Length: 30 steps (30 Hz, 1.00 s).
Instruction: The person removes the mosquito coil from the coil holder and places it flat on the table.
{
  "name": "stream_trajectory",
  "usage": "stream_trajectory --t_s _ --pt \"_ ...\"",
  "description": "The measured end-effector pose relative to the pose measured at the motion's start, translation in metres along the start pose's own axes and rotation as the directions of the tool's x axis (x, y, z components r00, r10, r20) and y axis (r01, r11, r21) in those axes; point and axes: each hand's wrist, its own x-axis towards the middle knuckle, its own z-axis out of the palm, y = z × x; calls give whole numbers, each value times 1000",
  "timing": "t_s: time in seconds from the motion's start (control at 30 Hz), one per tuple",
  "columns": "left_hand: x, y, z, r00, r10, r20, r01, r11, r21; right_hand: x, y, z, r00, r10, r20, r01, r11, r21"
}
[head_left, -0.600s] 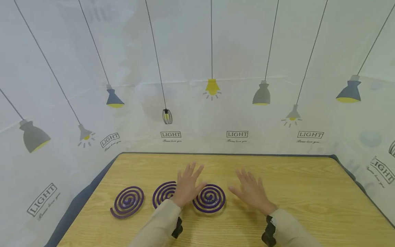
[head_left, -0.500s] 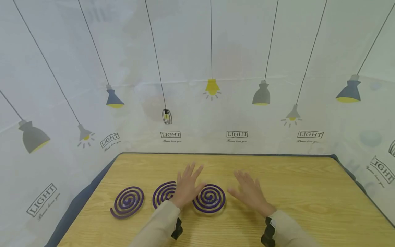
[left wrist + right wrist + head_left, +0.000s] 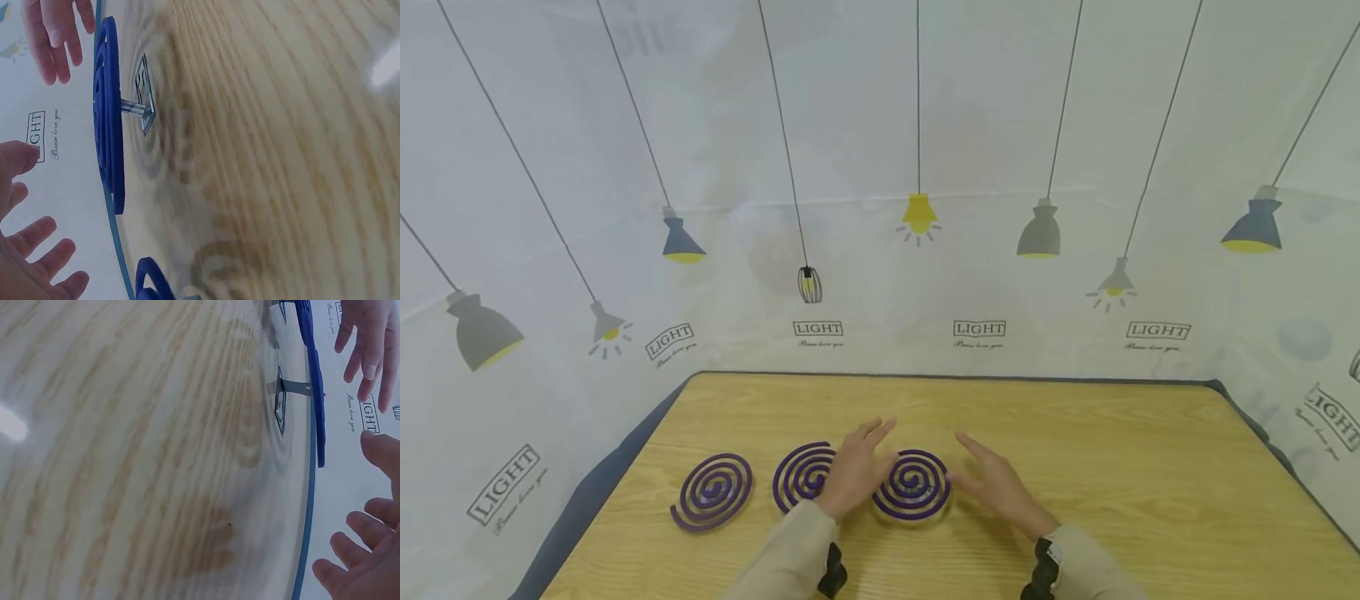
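Three purple mosquito coils lie in a row: a left coil [image 3: 713, 490], a middle coil [image 3: 814, 478] and a right coil [image 3: 913, 479]. The left wrist view shows the right coil [image 3: 112, 119] from the side, raised off the table on a small metal stand [image 3: 147, 94]. My left hand [image 3: 856, 471] is held above the gap between the middle and right coils and hides part of both. To the right of the right coil, my right hand [image 3: 1002, 490] is held up with fingers extended. Both hands hold nothing, palms turned toward each other.
The coils stand on a wood-grain table [image 3: 1120, 467] with a dark blue edge. Behind and beside it hangs a white backdrop [image 3: 880, 125] printed with lamps and "LIGHT" signs. A black wrist strap [image 3: 832, 572] sits on the left sleeve.
Both hands have turned from palms down to palms facing each other, and their fingertips are lower. The right hand has come slightly left. The coils stay where they were.
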Motion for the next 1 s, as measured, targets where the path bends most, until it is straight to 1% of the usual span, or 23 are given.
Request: stream_trajectory --t_s 0.1,0.27,0.43,0.53,0.73,0.9,1.0 --pt "-3 -1 2 1000 -13 22 15 998 -63 0 2 5 1000 14 1 -14 1000 11" --pt "-6 -2 6 998 -29 58 38 986 -160 -1 3 10 1000 5 5 -5 999 40" --pt "-7 -2 10 996 -42 82 60 970 -235 0 6 14 1000 8 15 -10 994 112" --pt "-9 -2 12 995 -48 92 71 961 -268 0 8 17 1000 16 25 -20 988 155" --pt "-10 -3 16 992 -64 111 95 948 -304 -1 6 21 999 28 44 -37 975 217" --pt "-12 -5 18 989 -82 125 123 923 -366 -1 6 25 997 29 66 -45 965 258" --pt "-12 -6 19 988 -94 126 136 914 -383 -2 6 26 997 26 67 -43 964 264"
